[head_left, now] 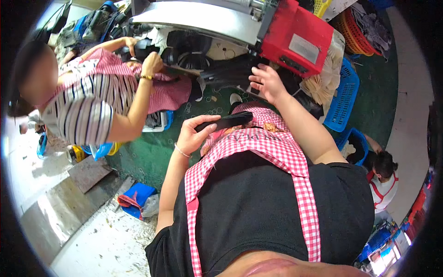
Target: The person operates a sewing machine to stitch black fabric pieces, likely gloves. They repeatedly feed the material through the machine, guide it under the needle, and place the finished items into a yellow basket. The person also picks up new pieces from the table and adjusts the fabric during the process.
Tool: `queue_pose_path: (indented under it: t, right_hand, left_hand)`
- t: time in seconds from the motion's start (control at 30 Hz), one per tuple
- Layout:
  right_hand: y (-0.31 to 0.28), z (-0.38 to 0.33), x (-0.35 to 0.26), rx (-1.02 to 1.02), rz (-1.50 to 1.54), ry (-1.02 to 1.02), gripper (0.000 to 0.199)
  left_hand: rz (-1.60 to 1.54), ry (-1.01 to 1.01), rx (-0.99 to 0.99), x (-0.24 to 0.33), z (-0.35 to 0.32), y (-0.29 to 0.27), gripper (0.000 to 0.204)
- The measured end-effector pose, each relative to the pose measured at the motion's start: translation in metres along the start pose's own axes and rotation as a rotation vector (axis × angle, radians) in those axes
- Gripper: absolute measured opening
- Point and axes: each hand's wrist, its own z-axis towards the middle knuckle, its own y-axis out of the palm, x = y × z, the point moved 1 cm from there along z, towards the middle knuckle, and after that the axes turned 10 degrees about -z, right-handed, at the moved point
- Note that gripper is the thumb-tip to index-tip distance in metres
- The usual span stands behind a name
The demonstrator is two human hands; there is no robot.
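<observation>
My left hand (pixel 197 133) is closed on a flat, dark bundle (pixel 228 121) in front of my apron. The bundle looks like black fabric or thin sheet pieces laid together; its exact kind cannot be made out. Just below the red machine head (pixel 297 39), my right hand (pixel 267 84) is raised with its fingers apart and nothing in it. Nearest to that hand lies black material (pixel 228 71) on the work surface under the machine's pale arm (pixel 198 17).
At my left a co-worker in a striped shirt (pixel 83 108) handles dark pieces. Blue plastic baskets (pixel 342 94) and an orange basket (pixel 353 34) stand to the right. Another person (pixel 384 180) is farther right. A blue bag (pixel 137 198) lies on the floor at lower left.
</observation>
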Motion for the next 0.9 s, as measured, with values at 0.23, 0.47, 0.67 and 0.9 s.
queue_pose_path:
  t: [0.23,0.47,0.67,0.9]
  right_hand:
    - [0.049,0.071,-0.078,0.135,0.248,0.238,0.016]
    - [0.053,0.04,-0.073,0.023,0.099,0.586,0.04]
    - [0.149,0.052,-0.182,0.07,-1.136,-0.835,0.044]
    - [0.178,0.218,-0.213,0.843,-1.705,-1.174,0.068]
  left_hand:
    - [-0.1,0.007,-0.291,0.08,0.086,-0.063,0.031]
    - [0.008,0.144,-0.378,0.099,0.136,-0.088,0.032]
    - [0.053,0.239,-0.41,0.114,0.169,-0.113,0.029]
    - [0.047,0.22,-0.446,0.106,0.195,-0.115,0.028]
